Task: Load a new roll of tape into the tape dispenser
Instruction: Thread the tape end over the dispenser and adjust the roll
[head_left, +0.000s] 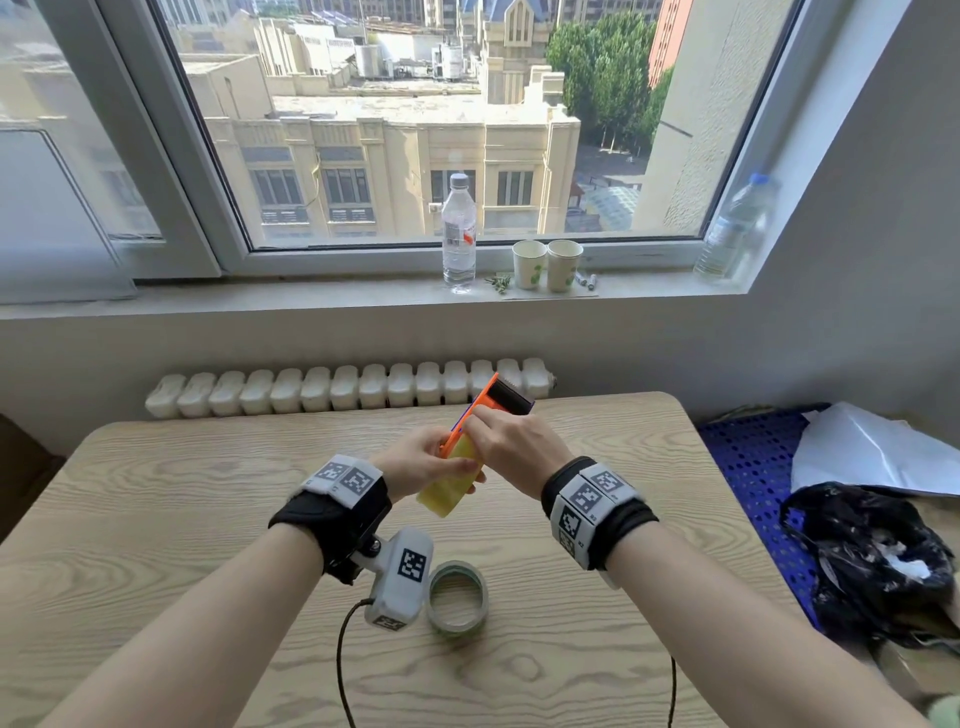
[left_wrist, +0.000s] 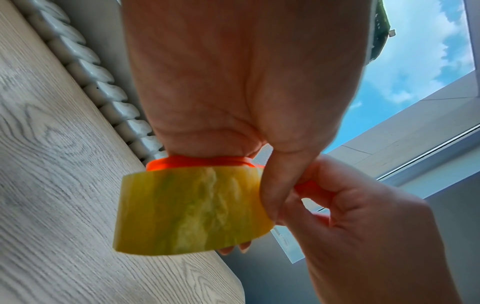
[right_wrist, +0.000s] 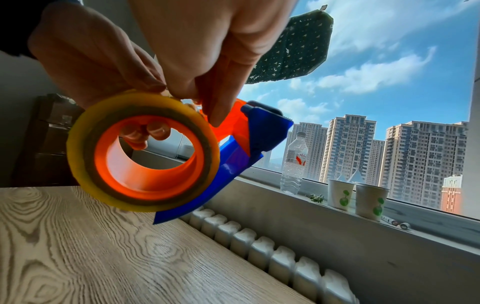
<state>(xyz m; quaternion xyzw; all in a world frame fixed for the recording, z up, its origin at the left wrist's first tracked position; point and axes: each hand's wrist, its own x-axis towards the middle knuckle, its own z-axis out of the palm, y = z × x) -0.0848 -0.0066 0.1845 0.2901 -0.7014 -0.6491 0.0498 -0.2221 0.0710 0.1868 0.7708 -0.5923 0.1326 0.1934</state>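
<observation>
Above the wooden counter (head_left: 208, 499) we hold the orange-and-blue tape dispenser (right_wrist: 233, 144) in the air, the yellow tape roll (right_wrist: 142, 152) seated on its orange hub. Our left hand (head_left: 421, 460) curls its fingers (right_wrist: 145, 131) through the hub, while our right hand (head_left: 511, 441) pinches the dispenser's orange frame just above the roll. Below both wrists, a second, greenish tape roll (head_left: 458, 597) lies flat on the counter.

Orange, blue and yellow against pale wood

The tape dispenser (right_wrist: 233, 131) is bright orange with a blue body; the tape roll (right_wrist: 141, 152) on it is translucent yellow with a brownish inner ring. The table (head_left: 208, 519) is pale wood-grain. The wrist bands (head_left: 597, 504) are black with white, black-patterned marker squares. The paper cups (head_left: 545, 265) are cream with green prints.
</observation>
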